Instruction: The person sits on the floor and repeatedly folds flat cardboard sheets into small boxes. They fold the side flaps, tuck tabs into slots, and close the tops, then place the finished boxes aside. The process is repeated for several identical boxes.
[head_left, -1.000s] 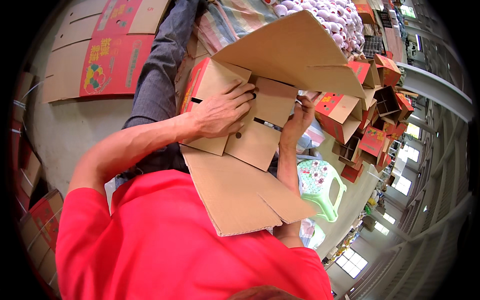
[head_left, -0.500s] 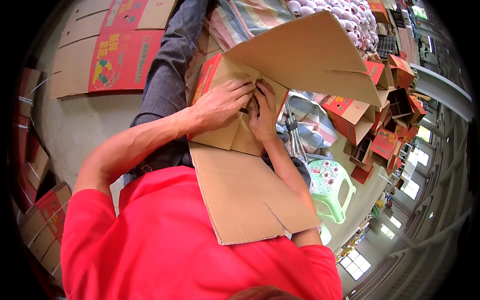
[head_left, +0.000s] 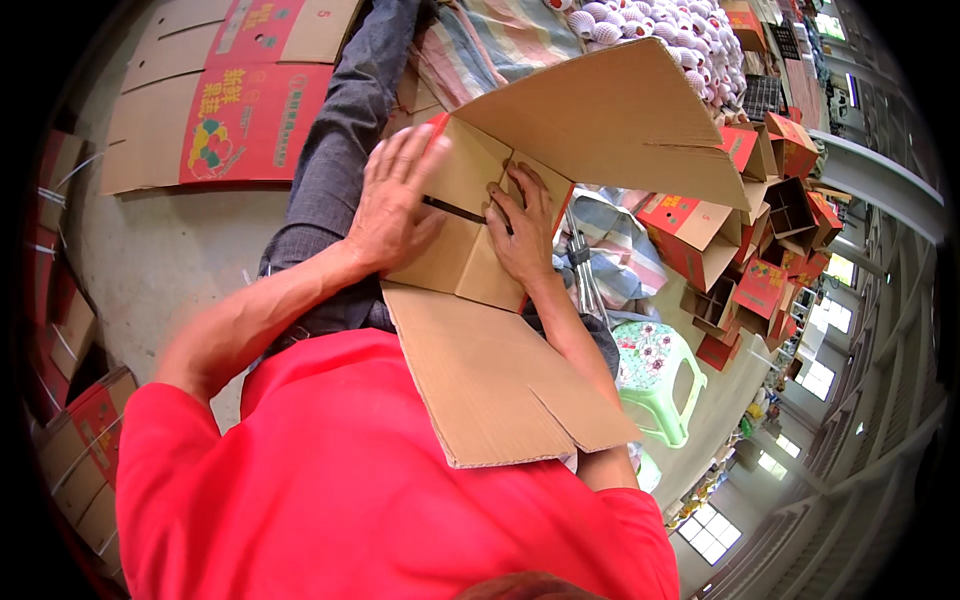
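On my lap rests a cardboard box point(head_left: 480, 262), brown inside and red outside, its folded panels meeting around a dark slot. One wide flap point(head_left: 600, 110) rises at the far side, and another flap point(head_left: 500, 375) with a slit leans back against my red shirt. My left hand point(head_left: 397, 205), slightly blurred, is open at the box's left edge with fingers apart and nothing in it. Inside the box, my right hand point(head_left: 522, 222) presses on the right-hand panels near the slot, fingers spread.
Flattened red and brown cartons point(head_left: 255, 120) lie on the floor at upper left. Folded boxes point(head_left: 770, 280) pile up at right, behind a green stool point(head_left: 658, 380) with a flowered seat. Fruit in white foam nets point(head_left: 680, 40) is heaped at the far side, beside a striped sheet point(head_left: 500, 45).
My left hand has lifted off the middle of the box and moved left to its edge, baring the dark slot. My right hand stays inside, its fingers now more spread.
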